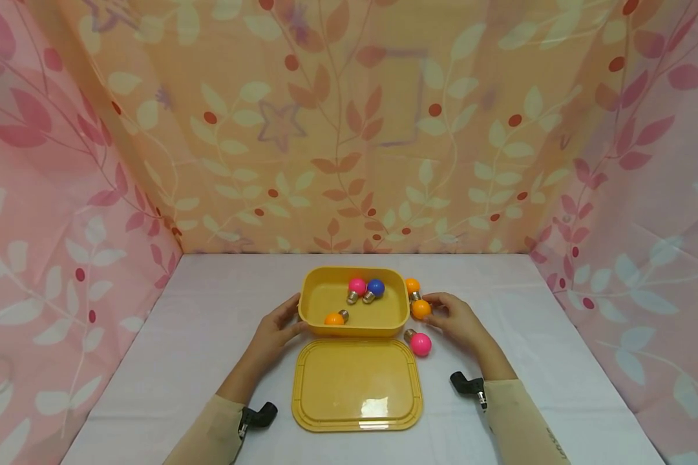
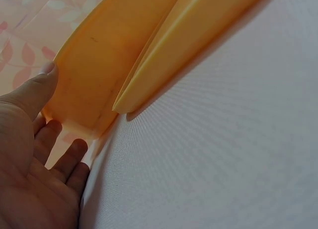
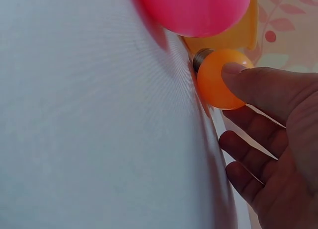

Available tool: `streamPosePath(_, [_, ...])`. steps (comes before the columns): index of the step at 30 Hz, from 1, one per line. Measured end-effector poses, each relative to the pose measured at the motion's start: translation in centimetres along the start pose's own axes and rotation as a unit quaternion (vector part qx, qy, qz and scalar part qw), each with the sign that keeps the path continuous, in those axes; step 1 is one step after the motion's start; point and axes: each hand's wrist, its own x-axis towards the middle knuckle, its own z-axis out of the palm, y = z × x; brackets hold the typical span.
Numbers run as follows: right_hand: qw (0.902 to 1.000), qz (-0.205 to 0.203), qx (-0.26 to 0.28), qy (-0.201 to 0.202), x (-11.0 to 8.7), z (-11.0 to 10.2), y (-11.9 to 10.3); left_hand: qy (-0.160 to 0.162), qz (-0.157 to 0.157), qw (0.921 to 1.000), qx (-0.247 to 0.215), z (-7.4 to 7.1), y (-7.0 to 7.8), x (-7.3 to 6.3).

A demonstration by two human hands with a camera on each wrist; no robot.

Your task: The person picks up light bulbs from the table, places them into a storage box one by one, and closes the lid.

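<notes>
A yellow plastic box (image 1: pixel 326 294) holds a pink bulb (image 1: pixel 357 287), a blue bulb (image 1: pixel 375 287) and an orange bulb (image 1: pixel 334 319). My left hand (image 1: pixel 274 326) rests at the box's left end; in the left wrist view its thumb (image 2: pixel 42 87) touches the wall and the fingers are loosely bent. At the box's right side, my right hand (image 1: pixel 456 321) pinches an orange light bulb (image 3: pixel 218 85) between thumb and index finger, the other fingers apart from it. Another orange bulb (image 1: pixel 412 285) lies just beyond it. Nearer me lies a second pink bulb (image 1: pixel 421 345), base toward the box.
In front of the box lies its yellow lid (image 1: pixel 355 381), flat on the white tabletop (image 1: pixel 209 290). Patterned curtains (image 1: pixel 337 129) enclose the back and both sides. Small black cameras (image 1: pixel 468 383) are strapped at the wrists.
</notes>
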Motion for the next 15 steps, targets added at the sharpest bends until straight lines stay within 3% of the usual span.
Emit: streamPosePath(15, [0.9994, 0.008, 0.034, 0.007, 0.14, -0.41, 0.76, 0.002, -0.005, 1.0, 0.002, 0.06, 0.0, -0.03])
